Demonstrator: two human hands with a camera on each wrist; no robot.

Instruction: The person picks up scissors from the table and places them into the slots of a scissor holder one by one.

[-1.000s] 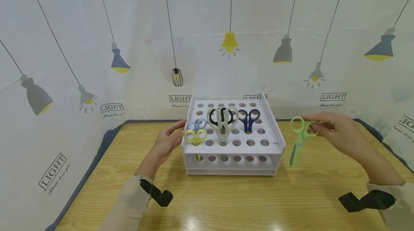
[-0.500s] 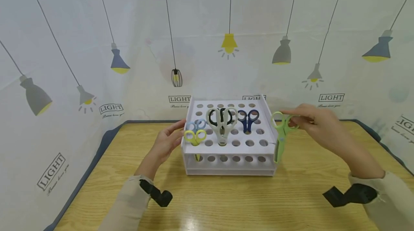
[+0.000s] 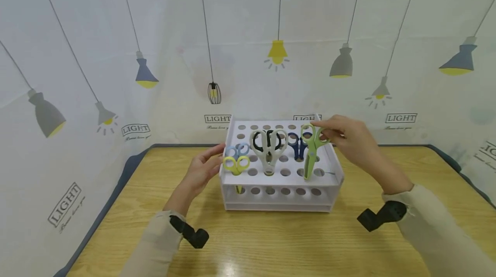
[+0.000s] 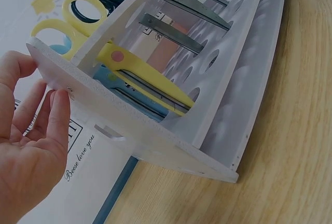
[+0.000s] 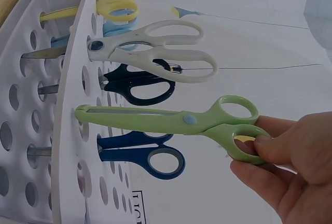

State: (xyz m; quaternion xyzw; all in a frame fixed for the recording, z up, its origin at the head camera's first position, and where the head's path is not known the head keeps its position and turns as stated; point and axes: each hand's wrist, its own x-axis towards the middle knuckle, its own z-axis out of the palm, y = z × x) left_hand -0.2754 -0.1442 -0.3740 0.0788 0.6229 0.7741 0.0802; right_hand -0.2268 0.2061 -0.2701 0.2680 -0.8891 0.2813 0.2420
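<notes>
Green scissors were pinched by one handle ring in the right hand, tip down at the white rack.

Light green plastic handles and blade guard were seen, blades closed, long axis near upright, the point right at a hole in the rack's top front right. The rack's left end was touched by the left hand, fingers kept straight and relaxed.

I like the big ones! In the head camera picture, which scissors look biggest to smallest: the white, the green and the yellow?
1. White scissors and green scissors, held by the right hand: too alike to rank.
2. Yellow scissors: smallest, though their blades are sunk in the rack.
</notes>
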